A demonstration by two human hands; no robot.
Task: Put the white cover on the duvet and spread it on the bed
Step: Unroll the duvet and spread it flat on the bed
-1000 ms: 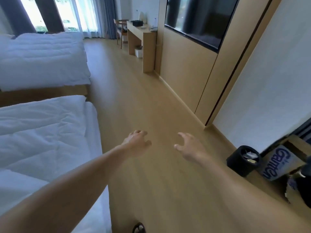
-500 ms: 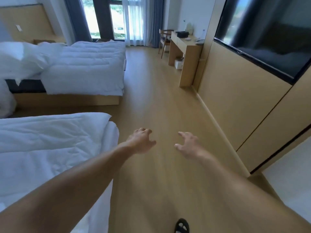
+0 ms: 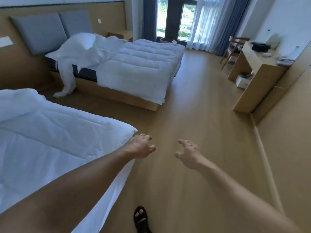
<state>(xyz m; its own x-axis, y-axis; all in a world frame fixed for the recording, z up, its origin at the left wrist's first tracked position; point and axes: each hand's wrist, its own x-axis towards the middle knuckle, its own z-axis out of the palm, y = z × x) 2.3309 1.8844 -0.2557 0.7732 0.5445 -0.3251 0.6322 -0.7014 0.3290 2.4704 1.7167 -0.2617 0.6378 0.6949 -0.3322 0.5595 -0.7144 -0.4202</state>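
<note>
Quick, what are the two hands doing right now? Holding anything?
Left hand: open, fingers loosely curled, holding nothing, beside the near bed's corner.
Right hand: open, fingers spread, holding nothing.

- We see the floor [image 3: 202, 118] as pale wood, smooth, with a soft sheen under the window light.
- The near duvet [image 3: 50, 140] reads to us as white cloth, matt and lightly creased.
- The far duvet [image 3: 143, 64] is white quilted cloth, puffed between stitched channels.
- We take the headboard panels [image 3: 42, 31] for grey padded fabric, matt.
- The bed base [image 3: 117, 96] and the tabletop [image 3: 257, 55] look like light, smooth wood.
- We note sheer white curtains [image 3: 207, 22] beside heavier blue-grey drapes [image 3: 149, 19].
</note>
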